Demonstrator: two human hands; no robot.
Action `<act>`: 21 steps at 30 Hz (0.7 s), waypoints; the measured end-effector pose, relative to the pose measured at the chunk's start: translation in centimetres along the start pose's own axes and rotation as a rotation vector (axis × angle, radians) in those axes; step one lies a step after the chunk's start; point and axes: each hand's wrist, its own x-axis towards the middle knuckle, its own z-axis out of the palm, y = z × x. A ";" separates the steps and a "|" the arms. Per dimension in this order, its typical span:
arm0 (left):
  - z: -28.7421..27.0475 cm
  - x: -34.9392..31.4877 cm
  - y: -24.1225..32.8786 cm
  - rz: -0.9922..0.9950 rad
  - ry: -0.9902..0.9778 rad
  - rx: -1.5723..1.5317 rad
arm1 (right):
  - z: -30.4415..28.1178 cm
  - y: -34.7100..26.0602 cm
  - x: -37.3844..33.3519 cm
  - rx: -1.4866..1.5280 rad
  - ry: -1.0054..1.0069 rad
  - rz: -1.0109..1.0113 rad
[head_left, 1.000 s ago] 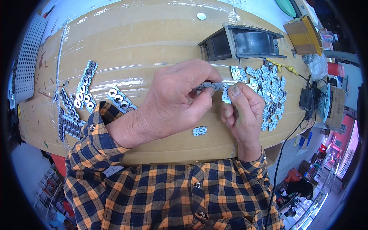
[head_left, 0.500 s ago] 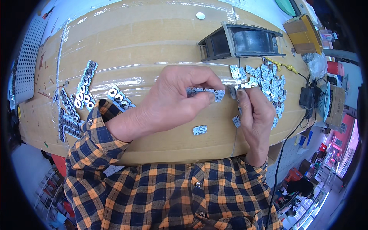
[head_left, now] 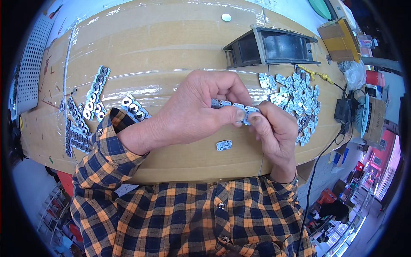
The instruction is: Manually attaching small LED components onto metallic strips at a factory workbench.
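My left hand [head_left: 201,107] is closed on a row of small white circuit boards [head_left: 225,103], pinched between thumb and fingers. At the row's right end my right hand [head_left: 276,130] grips a small circuit board [head_left: 252,112] between thumb and forefinger. The two hands almost touch, and the fingers partly cover the join. A single board [head_left: 224,145] lies on the cardboard below them. Right of my right hand spreads a loose pile of similar boards [head_left: 295,94]. On the left lie joined strips [head_left: 97,85] with round dark parts, a shorter strip [head_left: 136,110] and a denser group [head_left: 79,132].
A black fan-like frame [head_left: 284,46] stands beyond the pile. Cardboard [head_left: 162,43] covers the table, with a white disc [head_left: 226,17] on it. A perforated tray [head_left: 32,64] is at the left edge. A yellow cable [head_left: 319,75], black adapter [head_left: 342,110] and carton [head_left: 340,40] are at right.
My right hand has moved left from the pile's edge, bringing a board against the end of the row in my left hand. The left hand has stayed nearly in place.
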 end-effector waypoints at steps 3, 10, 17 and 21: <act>-0.1 -0.1 0.8 -0.189 0.021 -0.096 | 0.1 0.1 0.0 -0.064 0.010 -0.042; -0.6 0.0 0.7 -0.294 -0.034 -0.482 | 0.6 -0.4 0.6 1.131 0.014 0.543; 0.1 -0.2 -0.3 0.082 0.105 0.103 | 1.0 0.0 0.5 0.696 0.178 0.407; 0.2 -0.2 -0.2 0.286 0.166 0.452 | 1.0 0.1 0.4 0.543 0.166 0.377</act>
